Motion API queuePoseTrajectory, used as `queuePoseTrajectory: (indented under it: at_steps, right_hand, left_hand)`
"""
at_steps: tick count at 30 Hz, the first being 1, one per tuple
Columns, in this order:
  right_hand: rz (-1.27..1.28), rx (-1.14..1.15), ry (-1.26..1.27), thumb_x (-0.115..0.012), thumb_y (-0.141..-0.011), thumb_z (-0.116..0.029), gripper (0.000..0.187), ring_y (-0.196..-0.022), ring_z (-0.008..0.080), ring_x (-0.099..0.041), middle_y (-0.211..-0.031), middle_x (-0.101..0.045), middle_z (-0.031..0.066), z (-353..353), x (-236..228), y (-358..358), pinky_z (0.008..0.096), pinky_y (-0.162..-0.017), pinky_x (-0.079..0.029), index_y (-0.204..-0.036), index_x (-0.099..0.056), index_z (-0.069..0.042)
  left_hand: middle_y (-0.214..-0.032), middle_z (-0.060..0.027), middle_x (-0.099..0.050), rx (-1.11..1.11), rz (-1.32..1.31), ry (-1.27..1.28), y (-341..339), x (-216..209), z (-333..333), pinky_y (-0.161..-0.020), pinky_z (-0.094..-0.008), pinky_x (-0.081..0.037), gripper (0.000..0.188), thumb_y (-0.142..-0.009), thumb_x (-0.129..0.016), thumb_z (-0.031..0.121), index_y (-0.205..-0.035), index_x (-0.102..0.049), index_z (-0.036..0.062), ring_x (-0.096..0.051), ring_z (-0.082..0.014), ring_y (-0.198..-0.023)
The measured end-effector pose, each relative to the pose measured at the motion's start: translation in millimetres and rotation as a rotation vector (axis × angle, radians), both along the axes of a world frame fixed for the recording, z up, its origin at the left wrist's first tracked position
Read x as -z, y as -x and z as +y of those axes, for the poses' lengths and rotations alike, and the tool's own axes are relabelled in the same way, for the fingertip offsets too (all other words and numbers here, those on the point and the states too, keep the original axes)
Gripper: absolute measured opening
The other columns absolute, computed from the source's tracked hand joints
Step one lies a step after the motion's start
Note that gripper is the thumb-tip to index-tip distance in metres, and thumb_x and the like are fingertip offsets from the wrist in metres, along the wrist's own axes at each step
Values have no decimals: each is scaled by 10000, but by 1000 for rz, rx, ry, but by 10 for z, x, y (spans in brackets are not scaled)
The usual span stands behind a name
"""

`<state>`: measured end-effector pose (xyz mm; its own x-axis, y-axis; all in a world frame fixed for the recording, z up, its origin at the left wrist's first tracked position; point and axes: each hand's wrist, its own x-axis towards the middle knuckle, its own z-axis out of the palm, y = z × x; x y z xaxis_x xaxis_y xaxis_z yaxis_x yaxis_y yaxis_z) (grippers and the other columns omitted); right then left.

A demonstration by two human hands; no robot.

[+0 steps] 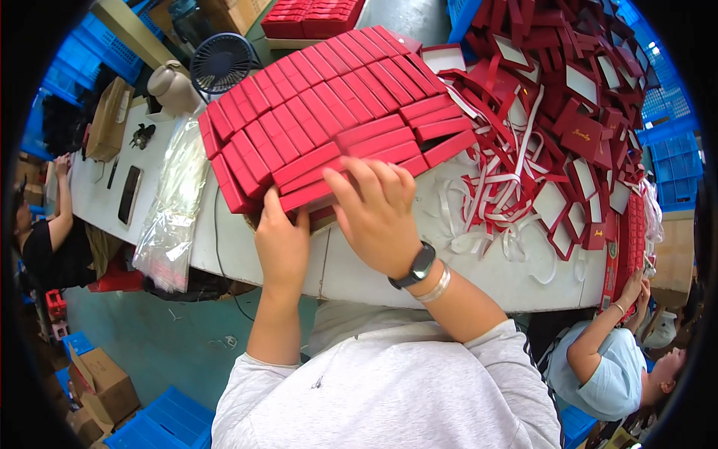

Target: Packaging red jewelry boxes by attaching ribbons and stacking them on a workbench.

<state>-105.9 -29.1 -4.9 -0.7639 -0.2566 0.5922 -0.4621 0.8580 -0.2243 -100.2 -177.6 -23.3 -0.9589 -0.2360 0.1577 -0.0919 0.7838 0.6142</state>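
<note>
Many slim red boxes [321, 105] stand packed on edge in rows in front of me. Along the near side, several more lie lengthwise, one of them a long red box [318, 196] at the very front. My left hand [283, 243] grips this box at its near left end, thumb and forefinger apart; its other fingers are hidden. My right hand [378, 202] reaches over the front boxes with its fingers stretched out and spread, fingertips touching their tops. A dark band and a bracelet circle my right wrist. Under the front box a carton edge partly shows.
At right lie a large heap of open dark-red boxes [591, 142] and tangled red and white ribbons [501, 179]. Left are clear plastic bags [176, 202], a phone [130, 194] and a small fan [222, 63]. A person [609, 367] works at the right edge, another [48, 232] at the left.
</note>
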Motion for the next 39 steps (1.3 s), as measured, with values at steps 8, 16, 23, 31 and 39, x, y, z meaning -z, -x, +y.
queuePoseTrajectory:
  at_steps: [8,16,23,31,39]
  right_hand:
    - [-666,-261,900,-651,-770,-37,485,-637,142,-571,-1355,-412,194,30,2,-581,293,-730,-451,-1212,-449,-37]
    - [-564,-312,734,-653,-783,-51,505,-504,132,-536,-1382,-342,297,20,-150,-200,263,-576,-466,-1221,-402,-12]
    - [-417,-111,285,-657,-797,-146,526,-630,298,-640,-1318,-406,320,-117,-257,-80,335,-576,-504,-1224,-402,23]
    - [-468,-120,24,-627,-816,-162,447,-652,387,-616,-1289,-427,331,-118,-196,-66,395,-584,-510,-1200,-452,-16]
    - [-446,-196,370,-605,-829,-142,386,-650,386,-622,-1321,-400,317,-103,-144,-57,396,-571,-518,-1179,-468,-56]
  left_hand:
    - [-824,-271,-631,111,-208,-28,46,-77,-49,-676,-476,-509,496,-786,-672,234,-1162,-470,-19,-609,-454,-773]
    - [-943,-277,-626,207,-181,-213,-77,-184,-204,-745,-442,-502,668,-763,-699,234,-1287,-383,-33,-611,-420,-888]
    - [-1074,-268,-599,227,-91,-317,-182,-99,-217,-854,-415,-468,840,-756,-714,289,-1392,-255,-12,-581,-409,-1010]
    - [-1088,-249,-599,304,-247,-374,-167,-158,-216,-828,-418,-473,853,-773,-686,238,-1409,-186,-32,-589,-403,-995]
    - [-1163,-277,-544,294,-171,-196,-282,-201,-133,-842,-407,-468,871,-790,-678,252,-1387,-158,-110,-570,-402,-1030]
